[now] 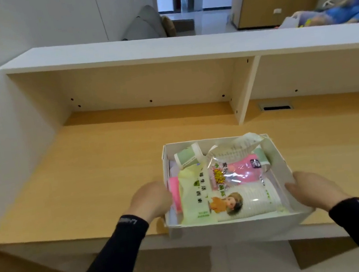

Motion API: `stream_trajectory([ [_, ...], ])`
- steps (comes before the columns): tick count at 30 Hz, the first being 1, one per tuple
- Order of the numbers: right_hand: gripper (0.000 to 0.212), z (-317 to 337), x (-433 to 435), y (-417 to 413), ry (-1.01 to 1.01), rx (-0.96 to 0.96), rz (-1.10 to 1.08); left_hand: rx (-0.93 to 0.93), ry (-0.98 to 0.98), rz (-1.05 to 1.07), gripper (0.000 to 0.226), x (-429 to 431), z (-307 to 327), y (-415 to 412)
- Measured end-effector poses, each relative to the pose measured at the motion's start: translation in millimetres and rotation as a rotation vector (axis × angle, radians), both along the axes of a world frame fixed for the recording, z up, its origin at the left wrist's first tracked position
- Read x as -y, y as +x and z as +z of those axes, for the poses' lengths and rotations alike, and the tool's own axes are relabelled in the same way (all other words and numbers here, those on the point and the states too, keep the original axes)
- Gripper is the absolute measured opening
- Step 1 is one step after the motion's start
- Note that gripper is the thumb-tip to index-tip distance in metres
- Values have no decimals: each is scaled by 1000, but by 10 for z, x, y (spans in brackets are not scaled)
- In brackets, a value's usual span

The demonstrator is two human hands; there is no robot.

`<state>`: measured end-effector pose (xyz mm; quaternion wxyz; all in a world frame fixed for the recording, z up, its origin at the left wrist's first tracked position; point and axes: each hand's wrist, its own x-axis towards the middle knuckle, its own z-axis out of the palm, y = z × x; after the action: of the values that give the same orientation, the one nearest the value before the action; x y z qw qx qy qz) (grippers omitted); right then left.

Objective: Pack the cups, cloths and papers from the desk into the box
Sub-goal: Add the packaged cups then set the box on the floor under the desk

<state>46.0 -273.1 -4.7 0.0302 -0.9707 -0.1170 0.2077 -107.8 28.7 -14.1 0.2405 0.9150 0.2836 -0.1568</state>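
Observation:
A white open box (237,229) sits at the front edge of the wooden desk (91,171), its near end jutting past the edge. Inside lie a green-and-white paper cup (187,155) on its side, a pale yellow-green packet (194,199), a clear pack with a pink cloth (241,172), a white striped pack (252,201) and a crumpled printed paper (235,147). My left hand (150,201) grips the box's left wall. On the right wall rests my right hand (312,188), holding it.
A white shelf unit (163,57) with open compartments runs along the back of the desk, with a divider panel (246,94) to the right of centre. A cable slot (276,107) sits in the desktop at the right. Tiled floor shows below the desk.

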Motion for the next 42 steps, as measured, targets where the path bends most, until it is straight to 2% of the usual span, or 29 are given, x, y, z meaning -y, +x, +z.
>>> stream_trajectory([
  [2, 30, -31, -5, -130, -3, 84, -33, 72, -8, -44, 24, -45, -21, -45],
  [6, 20, 35, -26, -487, -7, 176, -62, 95, 30, -78, 29, -207, 113, -185],
  [13, 18, 242, -160, -1191, 64, 221, -107, 192, 56, -100, 29, -423, 272, -666],
  [19, 19, 256, -75, -1998, 132, 275, -112, 301, 91, -59, 28, -333, 321, -1434],
  [26, 27, 76, 182, -3169, 144, 257, -112, 230, 84, -30, 29, -25, 184, -2570],
  [31, 26, -254, 79, -3716, 128, 180, -96, 186, 92, -29, 34, -100, -133, -3204],
  [37, 27, -946, -310, -4055, 174, 85, -192, 158, 46, -8, 34, -419, -861, -3660],
  [42, 27, -1465, -837, -4087, 54, 11, -172, 128, 65, 20, 34, -841, -1469, -3730],
])
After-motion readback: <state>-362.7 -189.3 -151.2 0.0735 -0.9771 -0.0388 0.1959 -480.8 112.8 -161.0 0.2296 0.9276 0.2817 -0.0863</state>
